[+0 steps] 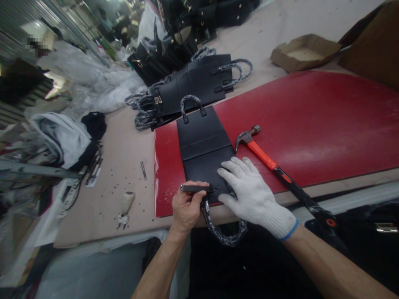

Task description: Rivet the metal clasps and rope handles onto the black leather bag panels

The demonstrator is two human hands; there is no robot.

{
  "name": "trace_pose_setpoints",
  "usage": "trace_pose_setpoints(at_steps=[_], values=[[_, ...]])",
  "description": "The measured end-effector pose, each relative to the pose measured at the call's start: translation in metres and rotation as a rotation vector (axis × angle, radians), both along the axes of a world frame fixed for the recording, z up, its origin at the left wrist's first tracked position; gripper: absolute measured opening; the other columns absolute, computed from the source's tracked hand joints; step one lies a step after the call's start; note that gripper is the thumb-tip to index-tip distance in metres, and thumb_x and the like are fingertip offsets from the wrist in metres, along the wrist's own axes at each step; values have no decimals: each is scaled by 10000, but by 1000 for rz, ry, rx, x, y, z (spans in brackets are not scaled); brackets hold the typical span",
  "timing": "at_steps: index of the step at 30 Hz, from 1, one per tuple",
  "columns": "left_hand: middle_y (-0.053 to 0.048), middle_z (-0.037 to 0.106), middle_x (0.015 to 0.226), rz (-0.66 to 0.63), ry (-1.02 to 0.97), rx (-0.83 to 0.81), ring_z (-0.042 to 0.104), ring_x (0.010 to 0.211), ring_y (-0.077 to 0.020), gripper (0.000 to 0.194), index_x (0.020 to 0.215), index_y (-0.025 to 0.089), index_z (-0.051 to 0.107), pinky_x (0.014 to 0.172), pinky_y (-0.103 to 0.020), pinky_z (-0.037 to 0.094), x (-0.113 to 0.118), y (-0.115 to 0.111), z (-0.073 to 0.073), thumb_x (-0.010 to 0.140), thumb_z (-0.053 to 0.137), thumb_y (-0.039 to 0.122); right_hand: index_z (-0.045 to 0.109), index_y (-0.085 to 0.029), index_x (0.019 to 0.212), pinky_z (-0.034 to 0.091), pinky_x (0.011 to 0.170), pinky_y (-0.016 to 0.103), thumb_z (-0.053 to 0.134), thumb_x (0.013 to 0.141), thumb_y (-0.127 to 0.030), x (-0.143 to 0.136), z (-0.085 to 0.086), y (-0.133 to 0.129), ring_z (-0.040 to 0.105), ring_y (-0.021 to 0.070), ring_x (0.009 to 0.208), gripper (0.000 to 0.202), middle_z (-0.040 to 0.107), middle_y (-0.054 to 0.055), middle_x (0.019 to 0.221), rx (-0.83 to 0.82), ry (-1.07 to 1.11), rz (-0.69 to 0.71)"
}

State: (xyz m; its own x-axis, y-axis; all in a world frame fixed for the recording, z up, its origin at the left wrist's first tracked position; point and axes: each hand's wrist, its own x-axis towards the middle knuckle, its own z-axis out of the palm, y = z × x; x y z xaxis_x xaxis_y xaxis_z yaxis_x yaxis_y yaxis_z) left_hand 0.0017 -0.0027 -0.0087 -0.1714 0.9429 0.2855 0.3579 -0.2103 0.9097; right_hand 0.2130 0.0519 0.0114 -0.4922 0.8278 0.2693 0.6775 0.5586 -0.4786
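Observation:
My bare left hand (188,207) pinches a dark metal punch (195,188) with a shiny end, held nearly flat over a black bag panel (204,137). The punch's other end lies beside a few small holes in the panel. My right hand (249,187), in a white knit glove with a blue cuff, rests with fingers spread on the panel's right side. Plastic film wraps the panel's two looped handles: the far handle (190,99) stands up at the back, and the near handle (226,238) hangs over the table edge. A claw hammer (264,155) lies right of the panel.
Beneath the panel is a red board (311,124). More black panels with wrapped handles (193,83) are stacked behind. On the left lie a short metal rod (143,170), pliers-like cutters (125,209) and small dark bits. A cardboard tray (305,52) sits at the back right.

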Motion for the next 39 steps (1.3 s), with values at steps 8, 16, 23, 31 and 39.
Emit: trace_pose_setpoints(at_steps=[8,16,23,31,39], values=[[-60,810,1001,-41,209,227,801,939,-195,143,1070,193,634,897,-346,659,2,1,0,947,704,173,652,-146,1364,245,1263,624,745,809,-340,0,1,0,427,401,1457,595,593,156,1478,-2,9,-1],[-53,808,975,-71,306,354,801,903,-181,120,1058,190,634,859,-305,656,7,5,5,952,677,155,659,-142,1356,262,1251,640,742,807,-322,0,0,0,439,405,1447,583,600,165,1470,11,22,-1],[-48,793,946,-32,411,297,784,894,-181,82,1043,191,661,840,-284,638,8,7,6,966,637,177,651,-175,1337,329,1226,612,737,819,-316,6,-1,1,506,369,1405,544,618,144,1445,3,149,22],[-45,767,918,-65,393,289,767,835,-167,89,1023,199,653,779,-252,622,13,12,9,973,587,166,627,-119,1295,521,953,512,606,927,-370,63,27,2,628,385,1154,446,656,211,1291,90,-250,-449],[-45,753,887,-110,412,317,760,778,-169,103,1032,204,637,716,-245,616,14,14,7,955,577,173,574,-115,1309,487,684,415,421,979,-283,66,44,10,707,361,895,400,671,223,1085,-352,-598,-504]])
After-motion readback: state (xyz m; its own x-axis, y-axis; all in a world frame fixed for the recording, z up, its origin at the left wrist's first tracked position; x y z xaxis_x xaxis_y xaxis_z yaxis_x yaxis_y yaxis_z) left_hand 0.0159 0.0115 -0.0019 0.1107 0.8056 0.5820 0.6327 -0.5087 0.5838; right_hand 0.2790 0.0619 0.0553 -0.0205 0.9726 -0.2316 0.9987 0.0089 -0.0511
